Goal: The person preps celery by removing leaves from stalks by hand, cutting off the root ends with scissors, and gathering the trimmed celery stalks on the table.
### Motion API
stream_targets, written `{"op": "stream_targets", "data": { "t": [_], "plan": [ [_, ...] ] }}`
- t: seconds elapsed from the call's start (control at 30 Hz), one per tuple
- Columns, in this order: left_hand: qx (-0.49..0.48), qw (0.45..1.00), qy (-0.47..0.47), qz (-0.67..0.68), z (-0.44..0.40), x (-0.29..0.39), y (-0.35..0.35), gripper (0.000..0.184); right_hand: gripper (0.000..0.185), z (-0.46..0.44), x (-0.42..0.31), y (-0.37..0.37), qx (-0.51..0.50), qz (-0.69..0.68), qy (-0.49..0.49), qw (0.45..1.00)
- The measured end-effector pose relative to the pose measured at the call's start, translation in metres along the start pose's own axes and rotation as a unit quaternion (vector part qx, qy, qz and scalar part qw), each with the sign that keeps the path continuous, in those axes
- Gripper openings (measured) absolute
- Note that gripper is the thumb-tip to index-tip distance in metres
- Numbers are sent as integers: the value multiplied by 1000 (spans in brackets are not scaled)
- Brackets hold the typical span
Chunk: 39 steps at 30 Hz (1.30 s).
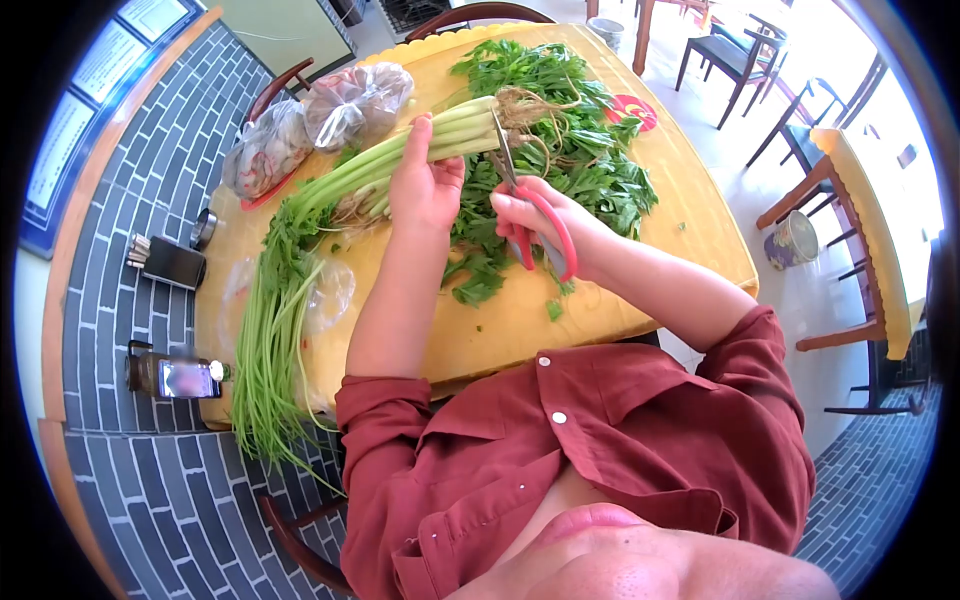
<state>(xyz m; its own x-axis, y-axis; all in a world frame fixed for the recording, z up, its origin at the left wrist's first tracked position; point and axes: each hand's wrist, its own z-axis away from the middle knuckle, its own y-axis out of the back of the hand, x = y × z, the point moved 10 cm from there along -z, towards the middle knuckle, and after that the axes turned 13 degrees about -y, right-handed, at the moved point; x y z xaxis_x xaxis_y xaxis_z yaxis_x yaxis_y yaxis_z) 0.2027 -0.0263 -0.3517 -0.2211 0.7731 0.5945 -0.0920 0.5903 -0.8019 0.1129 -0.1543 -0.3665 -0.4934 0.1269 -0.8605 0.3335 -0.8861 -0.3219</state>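
My left hand (428, 178) is wrapped round a bunch of celery (380, 150), its pale stalks lying across the fingers and its roots (525, 108) pointing right. In my right hand (550, 215) are scissors with red handles (548, 232). Their blades (503, 145) stand at the stalk ends, right beside the brown roots; whether they have cut in, I cannot tell. Under and behind both hands spreads a heap of leafy celery (600, 175). More long green stalks (265, 350) hang over the left edge of the table.
Knotted plastic bags (355, 100) sit at the back left of the yellow-covered table (690, 230). A black holder (172, 262) and a phone (188, 378) are by the brick wall. A clear plastic bag (328, 295) lies near the stalks. Chairs (735, 60) and a bin (792, 240) stand right.
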Motion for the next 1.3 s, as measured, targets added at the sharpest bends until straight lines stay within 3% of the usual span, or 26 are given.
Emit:
{"op": "stream_targets", "data": {
  "t": [0.2, 0.67, 0.87, 1.0, 1.07, 1.3],
  "plan": [
    [-22, 998, -25, -52, 10, 3, -6, 19, 49, -10, -12, 10, 43, 18, -3, 999],
    [12, 998, 4, -69, 10, -18, 10, 19, 31, -8, -4, 27, 103, 46, 33, 993],
    [40, 998, 32, -40, 3, -46, 22, 21, 28, -3, -3, 36, 188, 138, -4, 972],
    [21, 995, 29, -90, 20, -27, 8, 17, 38, -20, 1, 32, 128, 24, -10, 991],
    [6, 997, 27, -68, 19, -20, 6, 16, 39, -19, -9, 18, 96, 33, 6, 995],
    [21, 997, 4, -75, 25, -13, 6, 11, 39, -18, -12, 27, 132, 122, 47, 983]
  ]
}}
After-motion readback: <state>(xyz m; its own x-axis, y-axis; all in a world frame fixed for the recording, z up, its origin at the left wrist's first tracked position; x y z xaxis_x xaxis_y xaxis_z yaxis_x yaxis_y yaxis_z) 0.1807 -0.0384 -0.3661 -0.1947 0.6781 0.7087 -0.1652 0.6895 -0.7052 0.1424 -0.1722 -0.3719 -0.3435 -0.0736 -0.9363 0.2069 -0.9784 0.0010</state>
